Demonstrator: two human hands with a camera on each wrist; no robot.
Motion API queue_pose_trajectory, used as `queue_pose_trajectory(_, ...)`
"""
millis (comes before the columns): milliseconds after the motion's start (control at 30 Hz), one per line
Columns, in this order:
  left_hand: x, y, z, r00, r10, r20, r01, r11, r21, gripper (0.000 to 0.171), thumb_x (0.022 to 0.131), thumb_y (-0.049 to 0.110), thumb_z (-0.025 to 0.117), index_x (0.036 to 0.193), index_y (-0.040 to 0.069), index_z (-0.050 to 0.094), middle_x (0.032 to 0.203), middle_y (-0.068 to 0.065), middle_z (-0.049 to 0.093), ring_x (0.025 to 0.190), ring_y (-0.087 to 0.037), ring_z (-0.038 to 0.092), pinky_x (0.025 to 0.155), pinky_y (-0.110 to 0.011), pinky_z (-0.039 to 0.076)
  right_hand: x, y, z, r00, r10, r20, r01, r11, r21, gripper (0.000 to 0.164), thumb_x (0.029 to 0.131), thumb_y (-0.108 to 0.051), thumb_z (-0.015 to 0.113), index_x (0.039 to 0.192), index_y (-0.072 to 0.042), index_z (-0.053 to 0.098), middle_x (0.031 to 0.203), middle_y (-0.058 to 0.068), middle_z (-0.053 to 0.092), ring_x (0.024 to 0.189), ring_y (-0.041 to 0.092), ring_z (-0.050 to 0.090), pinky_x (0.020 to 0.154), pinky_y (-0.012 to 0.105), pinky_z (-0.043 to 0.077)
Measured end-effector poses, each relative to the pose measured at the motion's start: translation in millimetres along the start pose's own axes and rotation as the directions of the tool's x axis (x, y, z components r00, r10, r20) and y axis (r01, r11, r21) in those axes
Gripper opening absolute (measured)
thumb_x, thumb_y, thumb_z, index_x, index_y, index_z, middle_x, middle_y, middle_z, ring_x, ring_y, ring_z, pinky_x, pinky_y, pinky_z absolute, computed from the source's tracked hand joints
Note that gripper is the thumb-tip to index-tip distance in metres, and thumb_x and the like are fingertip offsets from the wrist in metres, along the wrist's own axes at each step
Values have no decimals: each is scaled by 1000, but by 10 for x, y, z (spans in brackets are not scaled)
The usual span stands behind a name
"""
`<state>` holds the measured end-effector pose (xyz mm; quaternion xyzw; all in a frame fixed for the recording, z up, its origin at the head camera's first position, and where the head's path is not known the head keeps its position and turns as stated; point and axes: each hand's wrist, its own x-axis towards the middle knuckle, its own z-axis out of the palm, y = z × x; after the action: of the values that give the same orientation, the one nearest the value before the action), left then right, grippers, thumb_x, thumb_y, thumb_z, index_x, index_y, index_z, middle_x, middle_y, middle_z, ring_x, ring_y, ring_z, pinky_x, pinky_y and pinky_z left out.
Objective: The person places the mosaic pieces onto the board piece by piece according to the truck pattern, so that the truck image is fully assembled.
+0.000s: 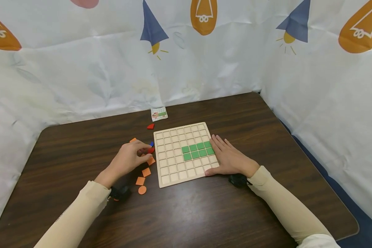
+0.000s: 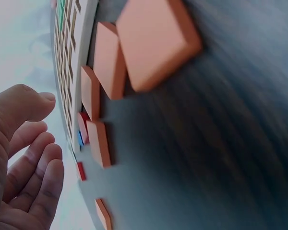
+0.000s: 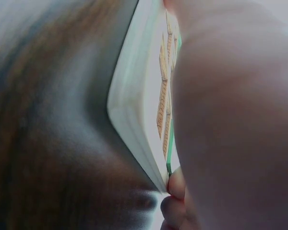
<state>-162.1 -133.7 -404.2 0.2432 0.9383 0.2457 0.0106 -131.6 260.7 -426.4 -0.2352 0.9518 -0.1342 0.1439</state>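
A pale wooden grid board (image 1: pixel 173 165) lies on the table. Green square tiles (image 1: pixel 193 147) fill two rows of cells toward its right side. My right hand (image 1: pixel 227 156) rests along the board's right edge, its fingers spread and thumb at the near corner. Just off the left edge hovers my left hand (image 1: pixel 128 158), thumb and fingers apart with nothing seen between them in the left wrist view. Close to its fingertips are a red piece (image 1: pixel 151 150), a small blue piece (image 1: pixel 152 144) and an orange square tile (image 1: pixel 151 161).
More orange square tiles (image 1: pixel 140 181) and an orange round piece (image 1: pixel 142 190) lie left of the board. Beyond the board are a red piece (image 1: pixel 150 126) and a small pattern card (image 1: pixel 159 114). A printed white curtain (image 1: pixel 111 75) hangs behind the dark table (image 1: pixel 186 213).
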Motion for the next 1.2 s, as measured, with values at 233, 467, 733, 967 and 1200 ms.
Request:
queue_pose_trajectory(233,-93,-109,-15,999,-33,2,33,999,10,28,92,21,78,118,10,78,102,-6,76,91,-21,69,80,-41,59,-15,12,3,1000,-1,-11,1,1000,2,128,82,-84,61,166,-3,8,175,19,3,165,34,5,132,59,13)
queue_pose_trajectory(467,-177,-203,1,999,-41,0,41,999,29,34,91,23,79,121,7,76,103,-6,75,91,-19,69,81,-39,59,-12,19,7,1000,-4,-17,4,1000,1,128,82,-84,61,166,-3,9,175,19,4,165,34,5,132,59,13)
queue_pose_trajectory(733,-183,-240,1,997,-63,40,62,998,6,39,91,28,80,123,7,75,107,-7,74,92,-18,67,80,-37,57,-5,20,11,1000,1,-9,-1,1000,3,128,82,-84,61,166,-3,8,175,19,3,165,34,5,132,59,14)
queue_pose_trajectory(967,-154,-234,-1,995,-65,71,63,998,30,38,92,27,79,123,6,75,106,-8,74,92,-18,66,80,-38,57,-10,8,-3,1000,-5,-10,5,1000,5,127,82,-83,62,166,-3,8,175,19,3,165,34,4,132,59,14)
queue_pose_trajectory(1200,-152,-225,-5,996,-48,70,44,998,48,33,92,21,78,121,5,76,104,-8,74,89,-18,66,77,-36,57,-5,0,-5,1000,-5,-7,5,1000,7,128,82,-83,62,166,-3,8,175,19,3,165,34,5,132,59,14)
